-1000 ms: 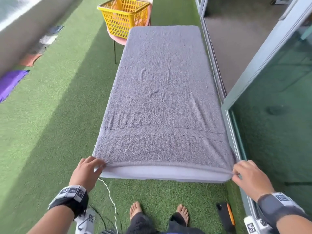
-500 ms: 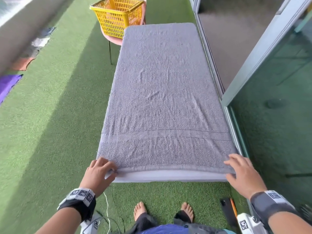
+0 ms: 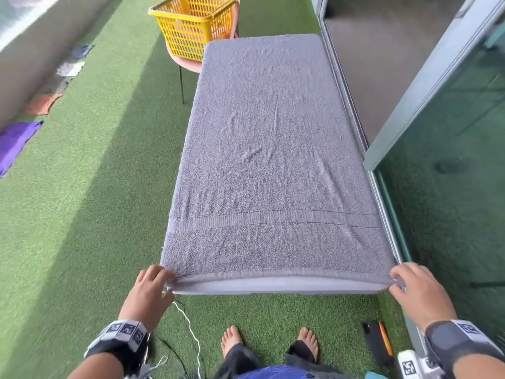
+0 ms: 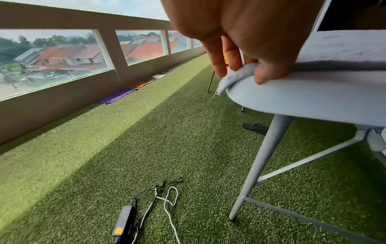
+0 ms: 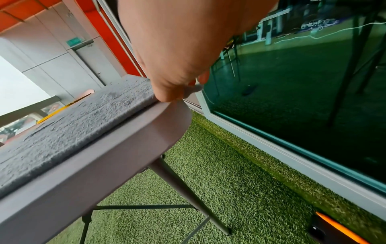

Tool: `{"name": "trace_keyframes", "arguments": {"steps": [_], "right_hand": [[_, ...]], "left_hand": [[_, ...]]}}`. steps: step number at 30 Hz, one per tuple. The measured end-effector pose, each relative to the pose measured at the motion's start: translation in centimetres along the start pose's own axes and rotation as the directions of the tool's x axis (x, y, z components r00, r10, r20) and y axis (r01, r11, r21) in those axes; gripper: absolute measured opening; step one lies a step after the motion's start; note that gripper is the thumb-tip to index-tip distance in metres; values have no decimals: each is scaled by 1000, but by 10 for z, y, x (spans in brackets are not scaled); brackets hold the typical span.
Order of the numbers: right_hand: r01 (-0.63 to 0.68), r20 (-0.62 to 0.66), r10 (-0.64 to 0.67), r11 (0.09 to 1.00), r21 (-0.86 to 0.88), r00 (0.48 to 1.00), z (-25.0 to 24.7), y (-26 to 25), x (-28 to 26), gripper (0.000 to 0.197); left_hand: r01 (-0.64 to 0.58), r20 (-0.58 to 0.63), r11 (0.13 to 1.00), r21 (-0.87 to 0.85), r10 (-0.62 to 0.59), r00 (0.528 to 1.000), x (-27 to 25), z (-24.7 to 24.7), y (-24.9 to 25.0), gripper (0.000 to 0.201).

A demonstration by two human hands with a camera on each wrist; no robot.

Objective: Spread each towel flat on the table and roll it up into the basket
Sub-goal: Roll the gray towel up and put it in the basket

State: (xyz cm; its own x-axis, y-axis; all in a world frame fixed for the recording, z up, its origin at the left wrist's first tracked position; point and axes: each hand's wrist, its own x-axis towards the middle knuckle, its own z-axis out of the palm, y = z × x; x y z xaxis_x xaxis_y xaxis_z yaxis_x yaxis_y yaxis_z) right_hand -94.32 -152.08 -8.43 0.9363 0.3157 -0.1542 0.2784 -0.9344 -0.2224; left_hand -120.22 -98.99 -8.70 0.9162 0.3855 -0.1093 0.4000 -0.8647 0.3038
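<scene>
Head view shows one grey towel, one table, one yellow basket and two hands. Terry pile covers the towel, a flat woven band crosses it near the close end, and a few light creases mark its middle. It lies spread flat over the whole tabletop, its long axis running away from the person toward the basket, which sits on a pink chair just beyond the far left corner. Its short near hem lies along the table's near edge. At the near left corner, the left hand pinches the towel between thumb and curled fingers; the left wrist view shows a small tuft of cloth bunched in that pinch at the rim. At the near right corner, the right hand pinches the hem the same way, thumb on top at the rounded table corner in the right wrist view. Two bare feet stand on green turf below, beside one dark phone.
</scene>
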Motion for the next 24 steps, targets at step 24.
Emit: {"name": "trace_keyframes", "arguments": {"steps": [24], "right_hand": [[-143,309,120,988,54,943,-48,-6,40,28]], "left_hand": [[33,110,989,145,-50,993,47,-23,-7,17]]}}
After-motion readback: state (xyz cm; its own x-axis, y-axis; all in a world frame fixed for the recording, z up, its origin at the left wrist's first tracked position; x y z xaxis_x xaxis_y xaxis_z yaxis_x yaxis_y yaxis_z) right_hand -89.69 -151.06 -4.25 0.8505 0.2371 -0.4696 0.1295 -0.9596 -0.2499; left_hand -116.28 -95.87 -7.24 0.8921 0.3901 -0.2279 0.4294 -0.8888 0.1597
